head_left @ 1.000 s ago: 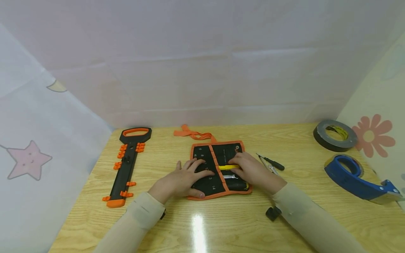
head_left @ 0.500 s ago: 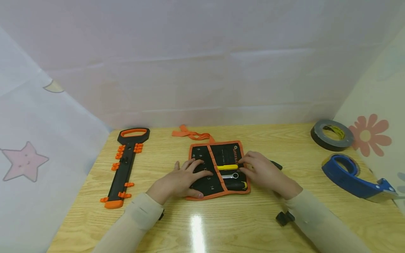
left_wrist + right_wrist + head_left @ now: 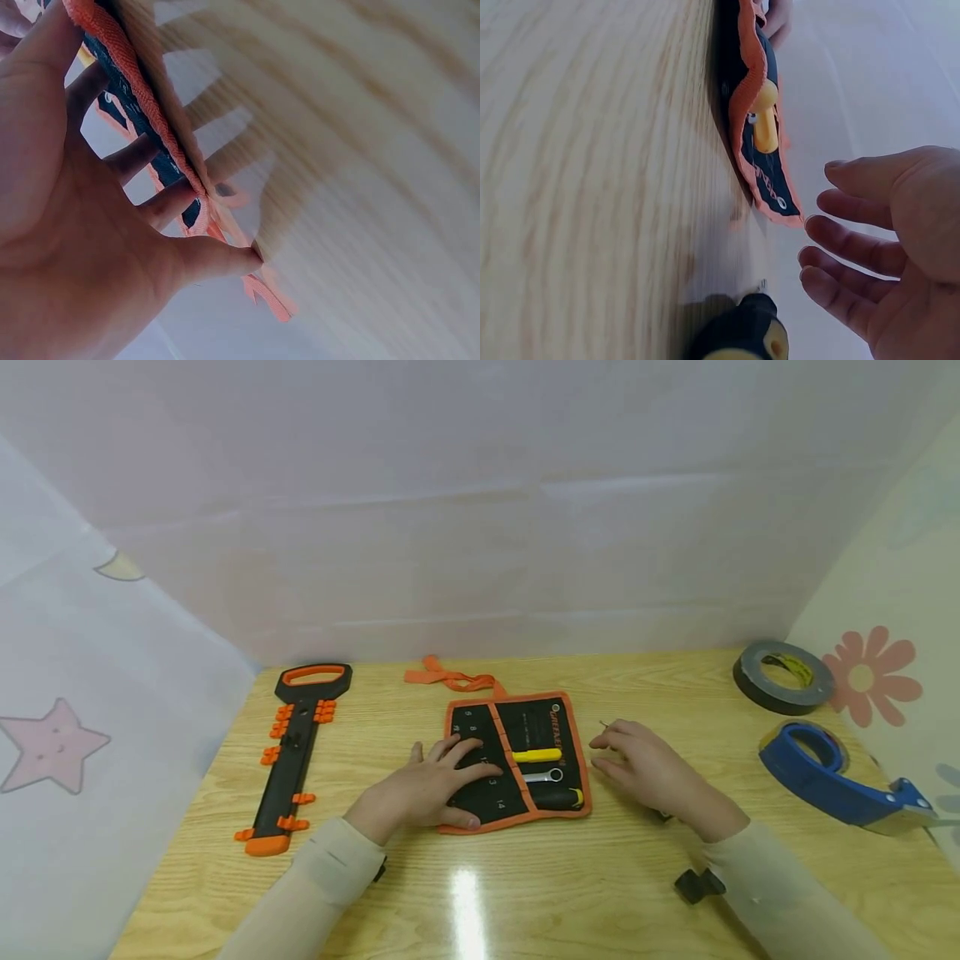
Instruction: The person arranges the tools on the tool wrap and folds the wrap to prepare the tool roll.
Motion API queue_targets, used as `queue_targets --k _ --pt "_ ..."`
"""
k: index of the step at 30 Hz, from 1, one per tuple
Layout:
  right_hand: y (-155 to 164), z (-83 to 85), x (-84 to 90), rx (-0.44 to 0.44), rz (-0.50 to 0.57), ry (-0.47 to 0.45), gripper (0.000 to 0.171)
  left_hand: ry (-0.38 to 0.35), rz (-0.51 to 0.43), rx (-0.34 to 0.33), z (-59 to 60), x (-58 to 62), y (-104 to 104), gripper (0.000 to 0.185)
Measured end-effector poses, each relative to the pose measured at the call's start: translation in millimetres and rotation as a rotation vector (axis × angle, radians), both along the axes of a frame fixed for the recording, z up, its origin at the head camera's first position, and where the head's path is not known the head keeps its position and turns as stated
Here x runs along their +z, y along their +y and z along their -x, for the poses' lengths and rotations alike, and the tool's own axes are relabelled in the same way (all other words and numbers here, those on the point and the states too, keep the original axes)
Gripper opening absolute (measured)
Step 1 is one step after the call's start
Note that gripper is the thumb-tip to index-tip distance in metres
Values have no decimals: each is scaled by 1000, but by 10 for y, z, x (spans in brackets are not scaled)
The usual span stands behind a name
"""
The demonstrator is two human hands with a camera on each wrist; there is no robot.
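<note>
The left hand [image 3: 431, 789] lies with fingers spread across the left half of the tool pouch [image 3: 534, 714], which rests unrolled on the table [image 3: 375, 902]. The right hand [image 3: 637, 768], fingers loose and released, hovers just beside the pouch's right edge. It hides most of a screwdriver [image 3: 739, 330], whose handle the right wrist view cuts off. The sliver beyond its fingers is perhaps a tool tip.

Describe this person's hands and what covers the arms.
The left hand and right hand are bare. The left sleeve and right sleeve are cream, reaching the wrists. A black block shows by the right wrist, a black sliver by the left.
</note>
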State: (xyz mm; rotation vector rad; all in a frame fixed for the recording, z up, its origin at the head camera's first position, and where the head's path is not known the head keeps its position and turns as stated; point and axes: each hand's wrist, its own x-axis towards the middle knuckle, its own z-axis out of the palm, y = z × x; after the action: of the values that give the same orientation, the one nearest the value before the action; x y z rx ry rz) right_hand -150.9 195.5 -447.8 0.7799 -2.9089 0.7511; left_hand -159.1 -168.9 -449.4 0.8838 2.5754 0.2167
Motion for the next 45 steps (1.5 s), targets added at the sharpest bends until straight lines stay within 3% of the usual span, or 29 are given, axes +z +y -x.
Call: queue_targets --k 5,20,32,45 --pt "96 -37 17 -19 18 -18 18 -9 -1 3 3 12 4 77" --pt "350 -274 20 -227 5 -152 13 -26 8 6 8 -2 -1 78" --pt "439 -325 -34 -272 -44 -239 29 -18 -1 1 12 -2 0 77" --pt "425 -308 -75 -294 -67 -281 32 -22 9 7 14 -9 6 78"
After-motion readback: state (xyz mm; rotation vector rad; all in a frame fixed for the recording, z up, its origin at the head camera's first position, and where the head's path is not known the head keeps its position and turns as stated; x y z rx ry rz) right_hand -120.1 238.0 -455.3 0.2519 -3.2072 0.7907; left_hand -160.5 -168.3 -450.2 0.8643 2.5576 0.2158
